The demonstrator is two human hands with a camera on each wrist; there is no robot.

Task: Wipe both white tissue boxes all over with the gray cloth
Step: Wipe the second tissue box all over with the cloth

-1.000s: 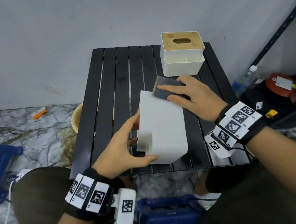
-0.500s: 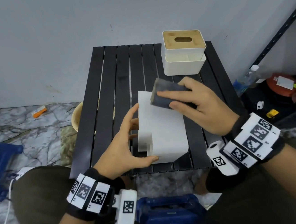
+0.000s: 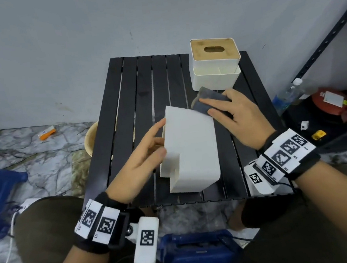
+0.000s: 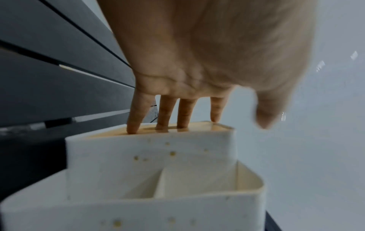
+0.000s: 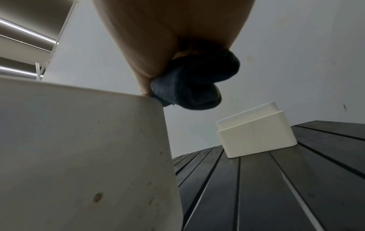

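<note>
Lying on its side near the tabletop's (image 3: 124,119) front edge, the near box (image 3: 191,148) could slide off, since the left hand (image 3: 139,166) merely touches it with straight fingers while the right hand (image 3: 239,116) grasps the cloth (image 3: 202,103) at its far edge.

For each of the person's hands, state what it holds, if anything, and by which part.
The right hand grips the folded gray cloth across its top. The left hand holds nothing; its straight fingers rest on the wooden top of the near tissue box.

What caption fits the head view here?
Right hand holds gray cloth at the far corner of tipped tissue box, left hand steadying.
</note>
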